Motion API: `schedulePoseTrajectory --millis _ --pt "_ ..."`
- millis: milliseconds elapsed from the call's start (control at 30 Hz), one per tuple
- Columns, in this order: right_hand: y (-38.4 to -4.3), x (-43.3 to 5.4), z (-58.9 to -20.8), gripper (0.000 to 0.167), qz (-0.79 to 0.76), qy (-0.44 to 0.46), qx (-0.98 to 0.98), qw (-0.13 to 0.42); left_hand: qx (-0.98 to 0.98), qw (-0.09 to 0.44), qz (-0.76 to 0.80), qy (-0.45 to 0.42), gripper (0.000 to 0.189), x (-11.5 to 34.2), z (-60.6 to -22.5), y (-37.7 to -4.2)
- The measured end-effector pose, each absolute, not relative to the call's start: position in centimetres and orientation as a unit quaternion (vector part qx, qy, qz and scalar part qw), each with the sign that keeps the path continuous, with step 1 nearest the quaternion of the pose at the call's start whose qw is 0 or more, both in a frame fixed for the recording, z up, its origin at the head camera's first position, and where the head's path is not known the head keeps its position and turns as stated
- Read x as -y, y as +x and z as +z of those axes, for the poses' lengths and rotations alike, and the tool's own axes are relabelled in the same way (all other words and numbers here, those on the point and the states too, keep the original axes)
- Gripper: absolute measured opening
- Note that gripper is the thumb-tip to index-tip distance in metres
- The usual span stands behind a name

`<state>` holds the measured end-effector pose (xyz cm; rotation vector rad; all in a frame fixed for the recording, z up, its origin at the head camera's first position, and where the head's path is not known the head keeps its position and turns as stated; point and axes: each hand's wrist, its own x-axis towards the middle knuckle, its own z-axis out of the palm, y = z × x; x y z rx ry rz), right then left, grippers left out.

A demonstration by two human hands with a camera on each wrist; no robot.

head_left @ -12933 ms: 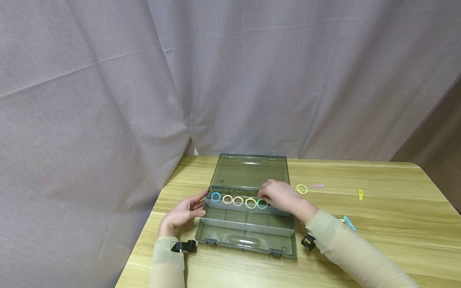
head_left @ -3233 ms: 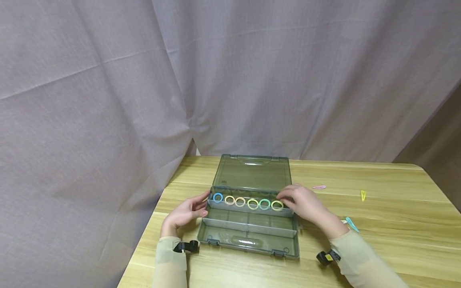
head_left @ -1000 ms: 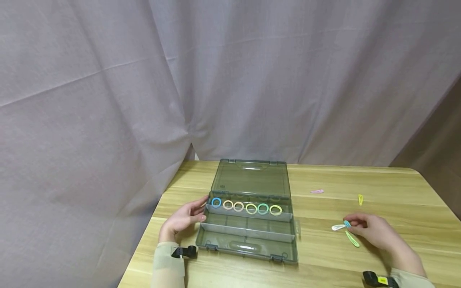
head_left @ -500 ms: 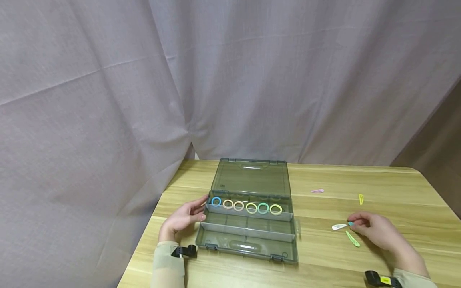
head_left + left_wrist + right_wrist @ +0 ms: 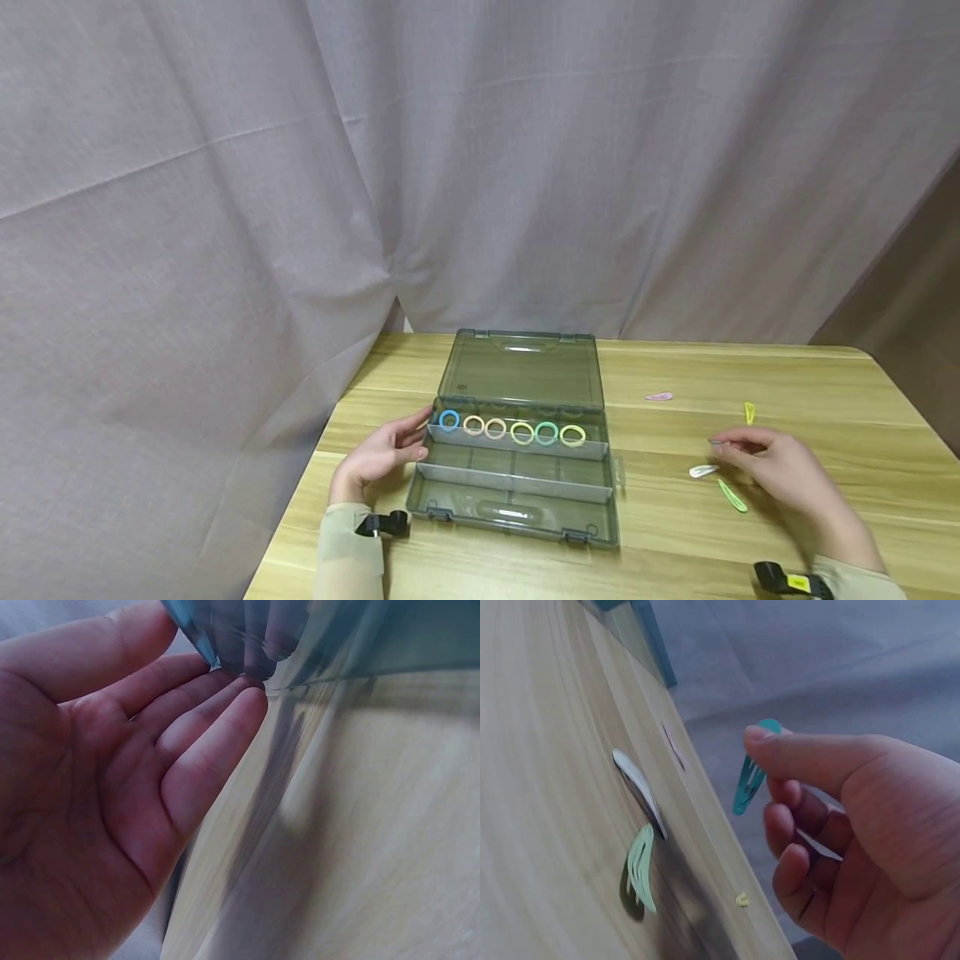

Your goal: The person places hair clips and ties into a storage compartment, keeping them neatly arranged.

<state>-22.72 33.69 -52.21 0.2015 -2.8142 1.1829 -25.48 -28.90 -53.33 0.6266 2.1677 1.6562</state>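
Right hand [image 5: 783, 471] just picked the teal clip [image 5: 746, 785] up off the table [image 5: 675, 533]: it's off the wood now, pinched between thumb and index, other fingers loosely curled. So that leaves four clips lying loose. White clip [image 5: 703, 472] and green clip [image 5: 732, 496] sit just this side of the grip, yellow clip [image 5: 749, 413] just beyond, pink clip [image 5: 660, 397] further off to its left. Well left there's the open box [image 5: 480, 457], six rings [image 5: 513, 432] along its back row. Left hand's [image 5: 377, 454] on the box's far end, fingers relaxed, nothing gripped.
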Motion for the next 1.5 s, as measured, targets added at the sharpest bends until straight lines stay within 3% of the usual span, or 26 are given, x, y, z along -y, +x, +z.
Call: schedulePoseTrajectory --millis 300,533,867,1167,1367,1500 --pt "-22.7 -31.7 -51.8 0.033 0.43 0.065 0.9 0.038 -0.763 0.17 0.584 0.22 0.077 28.9 -53.4 -25.4" --pt "-22.8 -30.5 -51.4 0.031 0.411 0.091 0.905 0.065 -0.761 0.171 0.586 0.22 0.078 28.9 -53.4 -25.4" --pt "-23.0 -28.7 -51.0 0.047 0.457 0.062 0.885 0.063 -0.763 0.17 0.582 0.225 0.075 28.8 -53.4 -25.5" --pt "-23.4 -25.0 -49.8 0.027 0.493 0.082 0.863 0.076 -0.764 0.169 0.582 0.223 0.074 28.8 -53.4 -25.4" --pt "-23.8 -20.1 -49.1 0.025 0.506 0.139 0.851 0.031 -0.767 0.169 0.577 0.225 0.075 28.7 -53.2 -25.4" --pt "-23.9 -15.9 -48.9 0.013 0.461 0.211 0.862 0.008 -0.767 0.169 0.577 0.225 0.075 28.7 -53.0 -25.4"
